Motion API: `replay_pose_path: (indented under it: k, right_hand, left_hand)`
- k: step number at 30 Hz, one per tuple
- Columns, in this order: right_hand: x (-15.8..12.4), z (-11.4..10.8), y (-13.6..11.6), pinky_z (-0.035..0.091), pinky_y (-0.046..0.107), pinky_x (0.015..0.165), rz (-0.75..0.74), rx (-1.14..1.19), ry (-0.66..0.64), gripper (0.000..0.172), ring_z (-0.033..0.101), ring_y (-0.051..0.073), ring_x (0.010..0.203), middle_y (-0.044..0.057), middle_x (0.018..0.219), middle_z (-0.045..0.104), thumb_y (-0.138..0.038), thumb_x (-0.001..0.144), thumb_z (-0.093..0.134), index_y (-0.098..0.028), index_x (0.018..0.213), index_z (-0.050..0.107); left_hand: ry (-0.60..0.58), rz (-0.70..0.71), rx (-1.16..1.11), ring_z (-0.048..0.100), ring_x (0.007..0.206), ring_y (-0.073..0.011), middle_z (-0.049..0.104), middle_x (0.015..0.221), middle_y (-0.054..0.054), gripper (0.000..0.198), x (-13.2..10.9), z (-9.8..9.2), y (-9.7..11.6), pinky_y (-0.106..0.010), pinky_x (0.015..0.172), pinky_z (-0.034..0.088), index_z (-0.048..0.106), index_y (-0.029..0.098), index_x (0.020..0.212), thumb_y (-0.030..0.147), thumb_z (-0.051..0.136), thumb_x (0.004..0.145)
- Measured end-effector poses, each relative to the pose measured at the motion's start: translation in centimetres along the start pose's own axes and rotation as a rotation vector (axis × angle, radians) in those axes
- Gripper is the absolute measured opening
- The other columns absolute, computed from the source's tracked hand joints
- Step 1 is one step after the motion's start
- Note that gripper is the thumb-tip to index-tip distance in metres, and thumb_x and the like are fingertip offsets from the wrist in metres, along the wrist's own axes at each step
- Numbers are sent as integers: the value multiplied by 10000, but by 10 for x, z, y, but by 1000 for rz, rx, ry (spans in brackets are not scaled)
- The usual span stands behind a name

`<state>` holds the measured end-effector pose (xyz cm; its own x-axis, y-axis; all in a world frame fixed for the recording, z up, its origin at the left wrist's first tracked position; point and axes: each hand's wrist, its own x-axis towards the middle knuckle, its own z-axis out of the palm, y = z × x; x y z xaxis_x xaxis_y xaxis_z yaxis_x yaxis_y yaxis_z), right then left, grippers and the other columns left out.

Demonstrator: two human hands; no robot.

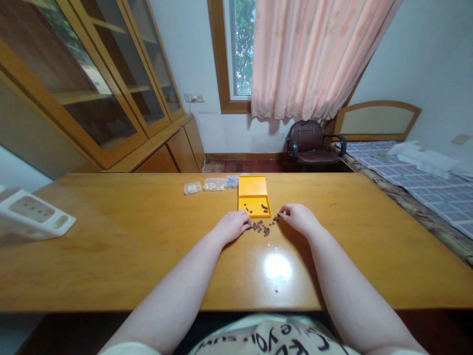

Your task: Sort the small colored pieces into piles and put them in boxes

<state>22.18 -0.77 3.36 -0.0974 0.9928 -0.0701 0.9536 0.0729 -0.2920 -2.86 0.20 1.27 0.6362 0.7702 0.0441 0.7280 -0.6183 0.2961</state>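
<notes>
Small dark brown pieces (260, 227), perhaps building bricks, lie in a loose pile on the wooden table. My left hand (234, 228) rests at the pile's left edge, fingers curled together, with a dark piece at the fingertips. To the right of the pile, my right hand (298, 218) is closed in a pinch; a tiny dark piece shows at its fingertips, and a few more lie just below. Behind the pile, an open yellow case (254, 215) lies flat with its lid folded back. Several brown pieces sit inside its near half.
Clear plastic boxes stand behind on the left: one with pale contents (192, 188), one with cream pieces (214, 185), one with blue pieces (232, 182). A white device (35, 214) is at the table's left end. An office chair (309, 143) stands beyond the table (129, 246).
</notes>
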Motion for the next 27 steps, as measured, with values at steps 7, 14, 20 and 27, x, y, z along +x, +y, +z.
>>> replay_pose_path:
  k: [7, 14, 20, 27]
  right_hand:
    - [3, 9, 0, 384, 232, 610, -50, 1, -58, 230, 620, 166, 762, 25, 881, 717, -346, 812, 560, -274, 971, 711]
    - [3, 15, -9, 399, 232, 643, -70, -54, -67, 187, 634, 178, 818, 21, 906, 719, -304, 808, 568, -276, 912, 721]
    - [3, 14, -7, 359, 223, 569, -99, -19, -18, 173, 601, 150, 690, 34, 783, 699, -328, 808, 572, -219, 818, 705]
    - [5, 16, -6, 398, 222, 625, -68, 223, 177, 334, 591, 137, 695, 30, 808, 687, -361, 876, 493, -212, 1135, 641]
  left_hand:
    - [254, -72, -14, 599, 910, -178, 637, 972, -48, 163, 2, 0, -5, -294, 832, 463, 652, 196, 945, 262, 514, 888]
    - [260, -133, -3, 599, 949, -196, 624, 1063, -66, 253, 0, 3, -5, -313, 853, 474, 623, 191, 1092, 229, 525, 862]
    - [95, -5, -10, 596, 884, -173, 632, 968, -42, 170, -1, -1, 4, -284, 807, 476, 664, 222, 964, 245, 532, 859]
    - [23, 49, -42, 593, 911, -176, 623, 995, -37, 201, 0, 4, 5, -281, 817, 465, 643, 247, 1029, 285, 551, 854]
